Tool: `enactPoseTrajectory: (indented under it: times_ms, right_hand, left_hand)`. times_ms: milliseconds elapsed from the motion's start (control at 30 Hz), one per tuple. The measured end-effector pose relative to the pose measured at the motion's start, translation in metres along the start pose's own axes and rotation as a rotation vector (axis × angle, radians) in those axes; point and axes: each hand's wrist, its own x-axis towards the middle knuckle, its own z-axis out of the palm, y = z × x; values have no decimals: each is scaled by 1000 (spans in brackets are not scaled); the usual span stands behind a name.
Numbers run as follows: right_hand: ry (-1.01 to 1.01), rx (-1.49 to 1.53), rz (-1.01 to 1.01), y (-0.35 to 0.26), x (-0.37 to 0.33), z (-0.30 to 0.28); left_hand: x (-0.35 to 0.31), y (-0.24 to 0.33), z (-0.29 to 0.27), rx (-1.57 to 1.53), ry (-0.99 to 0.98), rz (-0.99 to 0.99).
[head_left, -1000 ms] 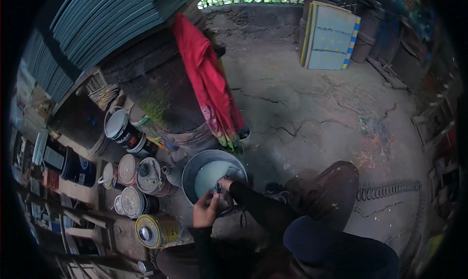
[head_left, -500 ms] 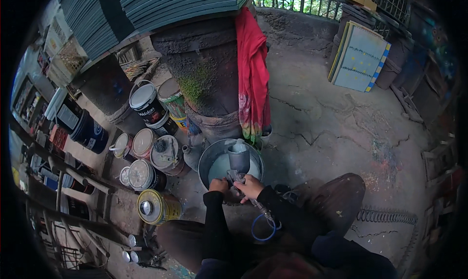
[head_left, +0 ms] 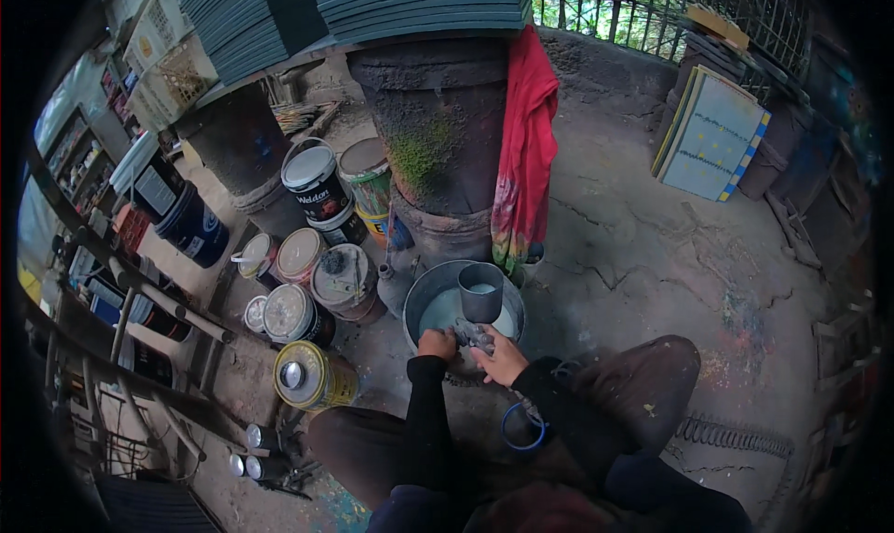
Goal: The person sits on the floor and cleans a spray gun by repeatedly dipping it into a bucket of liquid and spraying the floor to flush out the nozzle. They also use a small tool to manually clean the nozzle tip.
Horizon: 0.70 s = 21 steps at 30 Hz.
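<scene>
My right hand (head_left: 503, 356) is wrapped round the grip of a metal spray gun (head_left: 471, 334). Its grey cup (head_left: 480, 305) is uncovered and has pale liquid inside. Beside the gun, my left hand (head_left: 437, 345) is closed in a fist close against the gun body; what its fingers hold is hidden. Both hands are over the near rim of a round metal basin (head_left: 421, 289) with milky liquid in it. A blue hose loop (head_left: 506, 431) hangs below my right wrist.
Several paint buckets and tins stand at the left, the nearest a yellow tin (head_left: 337, 384). A grey jug (head_left: 393, 286) is beside the basin. Beyond rises a large dark drum (head_left: 447, 86) with a red cloth (head_left: 526, 133). A coiled hose (head_left: 731, 432) lies at the right.
The view has swung left, so the scene sits farther right. The cup's mouth now faces me more openly, and its liquid shows. Both hands keep their places at the gun.
</scene>
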Motion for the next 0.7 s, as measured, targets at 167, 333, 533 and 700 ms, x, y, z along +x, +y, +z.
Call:
enactPoseTrajectory:
  times_ms: [167,333,533,700]
  right_hand:
    - [-1,-34,-121,10,2,7]
    - [-18,-125,-89,-5,-2,7]
    - [43,-131,-222,6,-1,7]
    - [75,-173,-278,14,1,9]
  left_hand:
    - [-7,-4,3,-44,73,-62]
    - [-16,9,-5,-101,32,-117]
    - [-26,29,-17,-229,-49,-214]
    - [-28,32,-19,-253,-37,-246]
